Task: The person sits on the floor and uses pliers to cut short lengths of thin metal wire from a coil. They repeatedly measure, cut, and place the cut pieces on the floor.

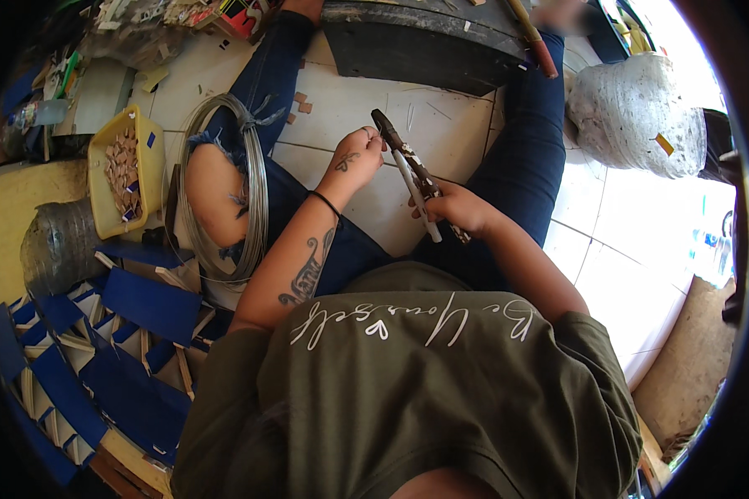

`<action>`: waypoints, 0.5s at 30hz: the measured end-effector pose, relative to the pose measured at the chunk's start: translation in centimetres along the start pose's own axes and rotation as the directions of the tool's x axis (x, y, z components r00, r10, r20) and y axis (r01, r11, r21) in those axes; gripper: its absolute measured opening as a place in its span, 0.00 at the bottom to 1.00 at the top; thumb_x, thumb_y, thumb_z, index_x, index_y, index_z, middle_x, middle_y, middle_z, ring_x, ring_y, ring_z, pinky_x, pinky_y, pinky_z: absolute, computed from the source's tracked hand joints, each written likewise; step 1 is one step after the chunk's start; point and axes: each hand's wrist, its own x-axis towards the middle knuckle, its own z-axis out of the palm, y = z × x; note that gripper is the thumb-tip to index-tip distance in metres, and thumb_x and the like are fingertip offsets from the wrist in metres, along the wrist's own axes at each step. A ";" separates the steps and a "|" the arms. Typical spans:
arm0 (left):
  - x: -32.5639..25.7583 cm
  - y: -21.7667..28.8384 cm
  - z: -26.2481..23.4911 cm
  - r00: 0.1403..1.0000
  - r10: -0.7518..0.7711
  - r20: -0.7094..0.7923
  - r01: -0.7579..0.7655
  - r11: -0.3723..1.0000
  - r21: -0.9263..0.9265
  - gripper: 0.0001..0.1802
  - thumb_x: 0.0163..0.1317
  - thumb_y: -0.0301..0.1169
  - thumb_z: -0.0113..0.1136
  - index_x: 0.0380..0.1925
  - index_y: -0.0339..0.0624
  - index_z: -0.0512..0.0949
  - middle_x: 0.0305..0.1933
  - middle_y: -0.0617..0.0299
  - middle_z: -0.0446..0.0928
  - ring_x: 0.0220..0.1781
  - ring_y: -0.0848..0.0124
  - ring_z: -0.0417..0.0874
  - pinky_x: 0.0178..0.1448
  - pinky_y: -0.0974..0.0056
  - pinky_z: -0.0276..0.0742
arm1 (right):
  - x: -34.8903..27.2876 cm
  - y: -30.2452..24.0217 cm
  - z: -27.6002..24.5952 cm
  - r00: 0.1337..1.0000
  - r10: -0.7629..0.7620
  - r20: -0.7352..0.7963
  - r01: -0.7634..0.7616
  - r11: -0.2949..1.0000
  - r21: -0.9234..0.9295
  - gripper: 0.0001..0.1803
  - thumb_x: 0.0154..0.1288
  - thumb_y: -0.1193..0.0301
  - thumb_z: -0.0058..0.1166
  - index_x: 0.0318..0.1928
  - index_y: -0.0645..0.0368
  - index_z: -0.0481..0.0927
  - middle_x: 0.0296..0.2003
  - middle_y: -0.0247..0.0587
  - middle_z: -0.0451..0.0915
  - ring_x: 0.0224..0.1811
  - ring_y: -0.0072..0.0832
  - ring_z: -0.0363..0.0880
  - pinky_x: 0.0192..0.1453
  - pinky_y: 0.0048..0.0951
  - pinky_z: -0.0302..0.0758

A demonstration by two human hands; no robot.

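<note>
My right hand (458,208) is wrapped round the handles of a pair of long pliers (409,154). Their dark head points away from me, and the worn handles are dark brown and whitish. Close beside the jaws, my left hand (362,156) is closed in a pinch. Whatever lies between its fingertips is too small to make out. A coil of silvery wire (258,179) loops round my bent left knee, just left of my left forearm. Some short thin wire pieces (437,110) lie on the tiles beyond the pliers.
A dark block (408,62) stands ahead between my feet, with a wooden-handled tool (534,41) on it. At left sits a yellow basket (151,166) of small brown pieces, above blue-and-white stacked parts (141,303). A plastic-wrapped bundle (632,116) stands at right. White floor tiles (616,216) surround me.
</note>
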 end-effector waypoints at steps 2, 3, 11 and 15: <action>0.3 -0.3 0.2 1.000 0.012 -0.017 -0.011 0.999 0.054 0.12 0.64 0.32 0.40 0.29 0.37 0.72 0.17 0.63 0.70 0.18 0.76 0.67 0.25 0.70 0.62 | 0.7 0.7 0.1 0.999 0.047 -0.005 -0.047 0.998 0.041 0.18 0.48 0.76 0.43 0.43 0.66 0.71 0.36 0.45 0.75 0.40 0.31 0.76 0.45 0.28 0.72; 0.4 -0.4 0.4 0.999 0.022 -0.029 -0.019 0.997 0.081 0.13 0.64 0.33 0.41 0.29 0.37 0.73 0.18 0.61 0.72 0.19 0.73 0.70 0.28 0.67 0.66 | 1.0 1.1 0.1 0.999 0.052 0.012 -0.053 0.993 0.106 0.18 0.47 0.77 0.43 0.42 0.68 0.71 0.36 0.46 0.75 0.39 0.32 0.76 0.44 0.29 0.72; -1.0 -0.8 -0.4 0.998 -0.034 0.061 0.022 0.985 0.174 0.15 0.65 0.33 0.39 0.29 0.37 0.74 0.19 0.62 0.72 0.20 0.75 0.70 0.29 0.69 0.67 | 1.8 1.7 0.0 0.994 0.067 -0.084 -0.060 0.994 0.090 0.18 0.49 0.75 0.42 0.43 0.66 0.71 0.37 0.48 0.76 0.40 0.34 0.78 0.43 0.28 0.74; -2.4 -1.3 -0.4 0.999 0.046 -0.018 -0.040 0.971 0.237 0.14 0.62 0.32 0.40 0.27 0.38 0.75 0.20 0.56 0.73 0.24 0.65 0.74 0.33 0.63 0.70 | 2.0 1.4 -0.2 0.999 0.044 -0.025 -0.041 0.992 0.116 0.22 0.48 0.76 0.42 0.47 0.67 0.68 0.40 0.47 0.74 0.42 0.34 0.76 0.44 0.29 0.73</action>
